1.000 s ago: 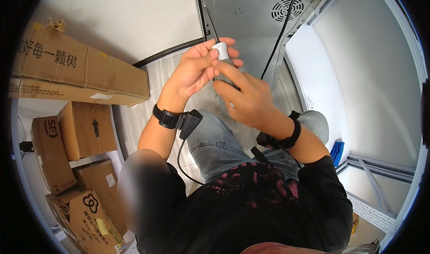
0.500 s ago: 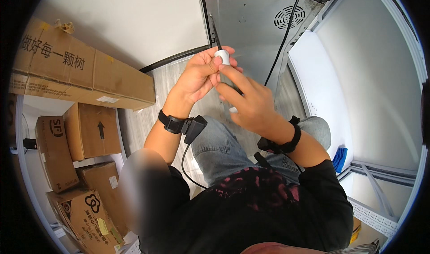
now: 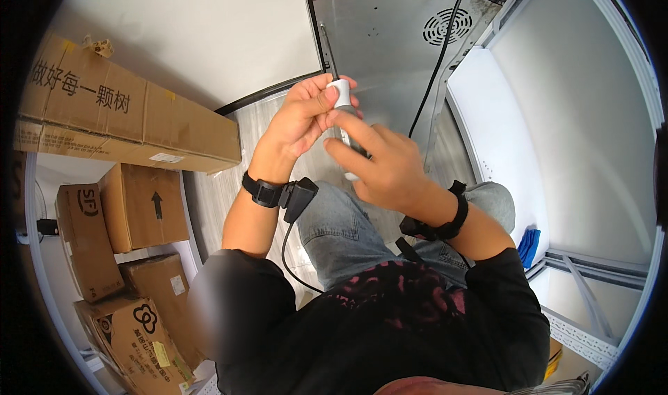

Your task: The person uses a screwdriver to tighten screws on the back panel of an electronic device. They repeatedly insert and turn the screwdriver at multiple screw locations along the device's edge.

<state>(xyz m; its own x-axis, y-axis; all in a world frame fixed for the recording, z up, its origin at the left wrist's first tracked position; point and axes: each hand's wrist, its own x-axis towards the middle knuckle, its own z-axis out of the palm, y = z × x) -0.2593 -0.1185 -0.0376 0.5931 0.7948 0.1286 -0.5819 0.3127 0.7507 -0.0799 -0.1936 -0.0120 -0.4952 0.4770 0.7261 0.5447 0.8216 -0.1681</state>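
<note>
A screwdriver (image 3: 342,92) with a white and grey handle and a dark metal shaft points away from me. Its tip meets or nearly meets the left edge of a grey metal back panel (image 3: 383,54); I cannot tell whether it sits on a screw. My left hand (image 3: 298,116) pinches the white collar between thumb and fingers. Lower on the handle is my right hand (image 3: 393,164), its fingers bent across the grip and its thumb hidden. The handle's white butt end shows under that hand.
A black cable (image 3: 436,75) runs down the panel past a round vent (image 3: 447,27). A long cardboard box (image 3: 132,109) and several other cartons (image 3: 149,210) stand at left. To the right are a white panel (image 3: 501,123) and a blue cloth-like item (image 3: 529,247).
Both hands and the screwdriver handle have shifted slightly left. My right fingers have moved on the handle, and more of its grey grip shows.
</note>
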